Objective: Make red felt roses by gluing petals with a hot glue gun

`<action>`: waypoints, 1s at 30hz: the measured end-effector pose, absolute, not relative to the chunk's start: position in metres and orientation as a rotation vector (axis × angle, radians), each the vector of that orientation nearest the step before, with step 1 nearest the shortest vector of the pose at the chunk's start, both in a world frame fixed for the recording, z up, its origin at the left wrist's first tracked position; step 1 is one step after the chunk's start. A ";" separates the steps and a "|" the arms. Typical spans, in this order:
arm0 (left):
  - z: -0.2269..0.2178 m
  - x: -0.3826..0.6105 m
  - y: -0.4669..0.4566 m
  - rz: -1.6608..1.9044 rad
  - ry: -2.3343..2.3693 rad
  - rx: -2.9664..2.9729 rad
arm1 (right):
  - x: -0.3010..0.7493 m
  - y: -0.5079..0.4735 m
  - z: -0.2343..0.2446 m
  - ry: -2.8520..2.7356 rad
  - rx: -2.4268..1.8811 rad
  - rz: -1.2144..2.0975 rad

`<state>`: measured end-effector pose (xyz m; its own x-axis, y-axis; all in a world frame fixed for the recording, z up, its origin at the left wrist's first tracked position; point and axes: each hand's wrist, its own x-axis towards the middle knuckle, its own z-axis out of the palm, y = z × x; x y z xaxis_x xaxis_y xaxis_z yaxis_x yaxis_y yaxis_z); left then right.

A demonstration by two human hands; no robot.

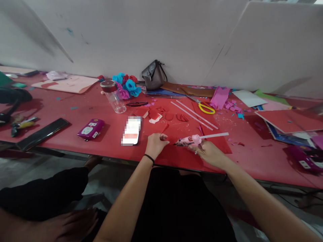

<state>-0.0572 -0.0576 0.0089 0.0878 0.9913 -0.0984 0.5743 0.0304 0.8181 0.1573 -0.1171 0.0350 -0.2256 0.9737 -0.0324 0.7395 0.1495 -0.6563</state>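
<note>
My right hand (209, 153) is wrapped round a pink hot glue gun (188, 141), its dark nozzle pointing left. From the gun's back end a translucent glue stick (217, 135) sticks out to the right. My left hand (156, 144) is closed in a pinch on a small red paper piece (165, 127), just left of the nozzle; a gap shows between the two. Red paper petals (168, 116) lie scattered beyond my hands. Two loose glue sticks (191, 116) rest on a red sheet (219, 143) beyond the gun.
Left of my hands lie a phone (131, 131) and a purple box (91, 129). Farther back stand a clear bottle (116, 97), paper flowers (128, 85) and a dark bag (153, 75). Yellow-handled scissors (206, 108) lie right. Another person's hand (68, 225) shows lower left.
</note>
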 end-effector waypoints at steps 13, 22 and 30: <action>0.007 -0.058 -0.057 0.761 1.557 1.592 | 0.164 -0.109 0.036 -2.056 -1.759 0.659; 0.011 -0.058 -0.059 0.749 1.555 1.607 | 0.162 -0.120 0.039 -2.252 -1.702 0.466; 0.007 -0.063 -0.054 0.857 1.474 1.425 | 0.254 -0.123 0.040 -2.203 -2.061 -0.161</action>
